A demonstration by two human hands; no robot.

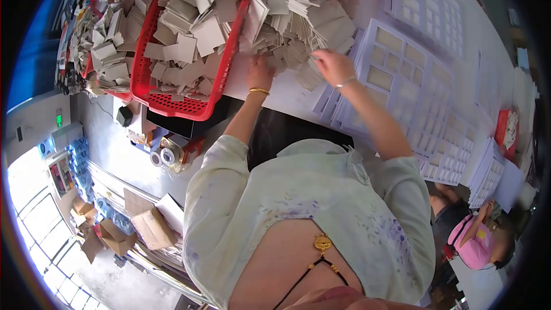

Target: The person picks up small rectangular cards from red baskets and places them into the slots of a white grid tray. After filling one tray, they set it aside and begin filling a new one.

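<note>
Loose grey cardboard pieces [307,20] lie in a heap on the white table [287,95] in front of me. My right hand [334,67], with a bracelet at the wrist, reaches to the heap's near right side. Its fingers are pinched together on the edge of a small cardboard piece [310,76]. At the near left edge of the heap is my left hand [261,73], wearing a gold bangle. Its fingers point into the cardboard pieces and are smeared by motion, so I cannot tell whether they grip any.
Left of the heap stands a red plastic basket [215,100] full of cardboard pieces, with another pile [109,51] beyond it. White sheets with rectangular cut-outs [396,95] lie stacked on the right. A person in pink [473,244] sits at the far right.
</note>
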